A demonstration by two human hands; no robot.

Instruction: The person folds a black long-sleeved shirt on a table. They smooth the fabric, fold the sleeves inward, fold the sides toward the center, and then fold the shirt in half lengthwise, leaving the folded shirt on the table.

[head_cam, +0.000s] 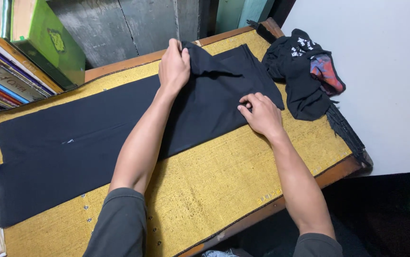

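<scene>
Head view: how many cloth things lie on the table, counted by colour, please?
Plain black garment, gripped by left hand and pressed by right hand: 1
Crumpled black garment with red patch: 1
Yellow table cover: 1
Total: 3

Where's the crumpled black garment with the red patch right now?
In the head view, the crumpled black garment lies at the table's far right corner, just beyond the right hand.
</scene>
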